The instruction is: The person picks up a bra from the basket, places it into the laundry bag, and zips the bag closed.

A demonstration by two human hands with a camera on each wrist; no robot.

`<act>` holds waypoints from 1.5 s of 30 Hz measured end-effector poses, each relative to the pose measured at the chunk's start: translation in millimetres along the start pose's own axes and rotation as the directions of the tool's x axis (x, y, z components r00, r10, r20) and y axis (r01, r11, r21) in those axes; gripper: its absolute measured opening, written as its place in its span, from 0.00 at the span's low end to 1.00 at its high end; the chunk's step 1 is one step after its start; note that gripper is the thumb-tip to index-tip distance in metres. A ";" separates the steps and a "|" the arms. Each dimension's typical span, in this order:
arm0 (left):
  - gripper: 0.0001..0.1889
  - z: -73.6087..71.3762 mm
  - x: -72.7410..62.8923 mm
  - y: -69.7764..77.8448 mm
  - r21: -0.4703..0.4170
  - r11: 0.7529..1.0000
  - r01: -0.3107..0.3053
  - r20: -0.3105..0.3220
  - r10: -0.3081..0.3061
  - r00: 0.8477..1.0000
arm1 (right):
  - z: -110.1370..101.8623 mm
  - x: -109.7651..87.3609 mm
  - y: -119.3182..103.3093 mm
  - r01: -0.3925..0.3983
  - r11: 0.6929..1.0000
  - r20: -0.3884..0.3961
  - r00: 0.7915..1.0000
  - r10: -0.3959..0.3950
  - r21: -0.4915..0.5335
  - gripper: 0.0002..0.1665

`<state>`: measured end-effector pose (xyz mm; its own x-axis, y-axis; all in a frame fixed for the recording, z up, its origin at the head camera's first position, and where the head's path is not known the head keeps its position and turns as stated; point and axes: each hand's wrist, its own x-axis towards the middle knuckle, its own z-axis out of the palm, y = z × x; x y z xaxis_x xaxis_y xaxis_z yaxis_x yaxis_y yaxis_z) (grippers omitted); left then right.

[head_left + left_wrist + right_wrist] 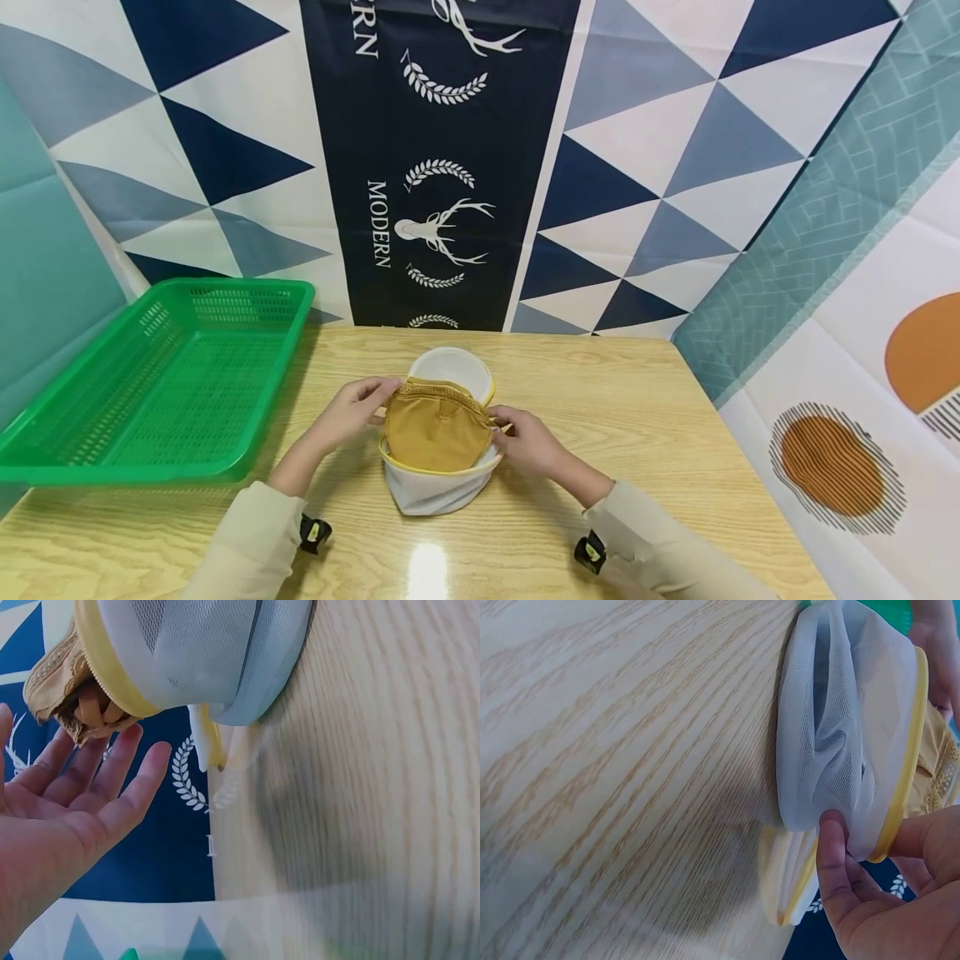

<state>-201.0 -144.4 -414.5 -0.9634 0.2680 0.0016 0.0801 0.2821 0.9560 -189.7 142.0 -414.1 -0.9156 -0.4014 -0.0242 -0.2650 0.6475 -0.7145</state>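
Note:
A white mesh laundry bag with a yellow zip stands on the table with its mouth open. Its round lid is folded back behind it. Mustard-coloured lace-trimmed underwear sits in the mouth, its lace edge standing above the rim and its lower part hidden inside. At the garment's upper left is my left hand; the left wrist view shows its fingers spread and nearly straight, fingertips at the lace. My right hand pinches the bag's rim, with one finger on the outer mesh.
A green plastic basket stands on the left of the wooden table. Patterned cloth hangs along the table's back edge, and another printed cloth borders the right side.

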 end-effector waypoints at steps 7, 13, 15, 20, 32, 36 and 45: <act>0.28 -1.3 -4.3 -4.1 -0.124 0.986 0.109 -0.023 -0.112 0.993 | 0.0 -0.8 -0.3 -0.006 1.000 0.000 1.000 0.006 0.016 0.18; 0.30 -0.9 -9.2 -8.5 -0.206 0.958 0.199 0.005 -0.202 0.979 | -1.0 -1.0 -0.4 0.014 0.999 0.002 1.000 -0.014 0.048 0.18; 0.32 -0.4 -10.4 -9.9 -0.227 0.945 0.235 0.012 -0.239 0.971 | -0.8 -1.0 0.2 0.012 0.999 0.004 1.000 -0.012 0.050 0.18; 0.37 -0.5 -11.5 -11.5 -0.238 0.928 0.286 0.038 -0.285 0.958 | 0.0 -0.7 0.8 0.002 0.998 0.011 1.000 -0.002 0.056 0.18; 0.38 1.2 -13.7 -10.6 -0.247 0.914 0.321 0.105 -0.304 0.947 | 2.2 0.1 3.3 -0.025 0.996 0.010 1.000 0.024 0.090 0.18; 0.36 2.3 -13.6 -10.2 -0.263 0.913 0.312 0.122 -0.289 0.950 | 2.3 0.5 0.9 -0.075 0.985 0.013 0.997 0.074 0.156 0.19; 0.32 3.7 -13.6 -11.2 -0.273 0.917 0.292 0.125 -0.267 0.955 | 1.1 3.3 -3.8 -0.135 0.941 0.027 0.991 0.133 0.312 0.22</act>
<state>-187.9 -147.8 -426.3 -0.9098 0.2961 -0.2907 -0.2778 0.0858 0.9568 -191.4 137.5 -412.2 -0.9343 -0.3286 -0.1379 -0.0313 0.4611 -0.8868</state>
